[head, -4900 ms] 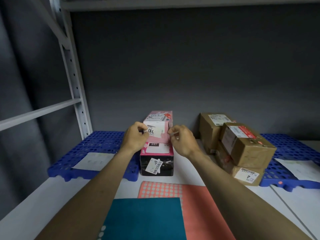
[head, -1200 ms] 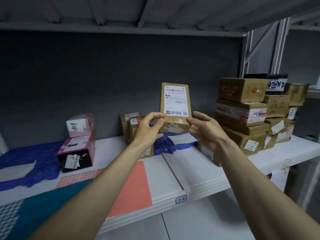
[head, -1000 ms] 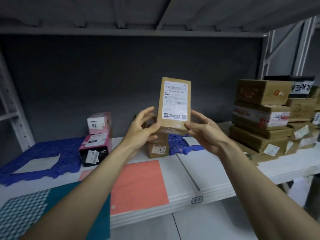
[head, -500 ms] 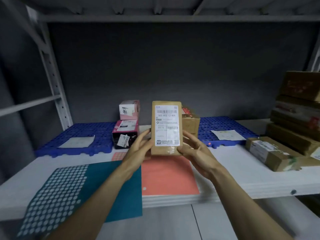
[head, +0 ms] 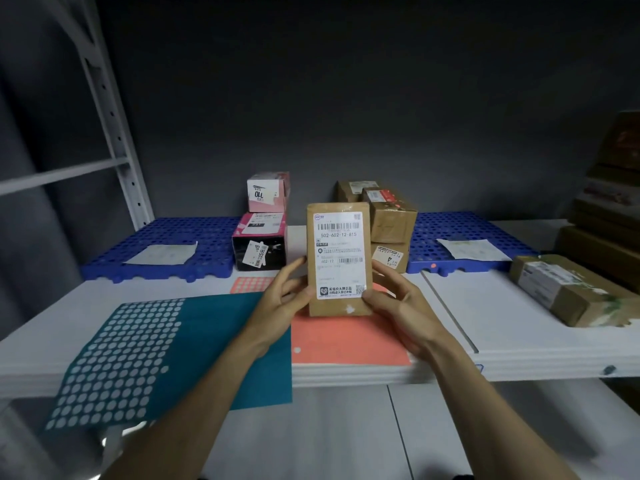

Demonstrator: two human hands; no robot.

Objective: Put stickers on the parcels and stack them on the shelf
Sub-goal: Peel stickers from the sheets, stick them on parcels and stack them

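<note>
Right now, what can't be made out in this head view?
- Back of the held brown parcel: faces away, so any sticker there is hidden.
- Small print on its shipping label: too small.
- Box stack at right: cut by the frame edge, blurred.
- Left hand fingertips: behind the parcel.

Quick count: two blue pallets (head: 166,233) (head: 464,230), two sticker sheets, one teal (head: 145,348) and one orange (head: 349,341). Pink boxes: two, stacked (head: 268,192) (head: 259,240). Brown parcels: one upright in front (head: 339,261), three piled behind (head: 391,213), one lying right (head: 568,289), more at the right edge, too blurry to count. Two hands (head: 280,303) (head: 405,306).
</note>
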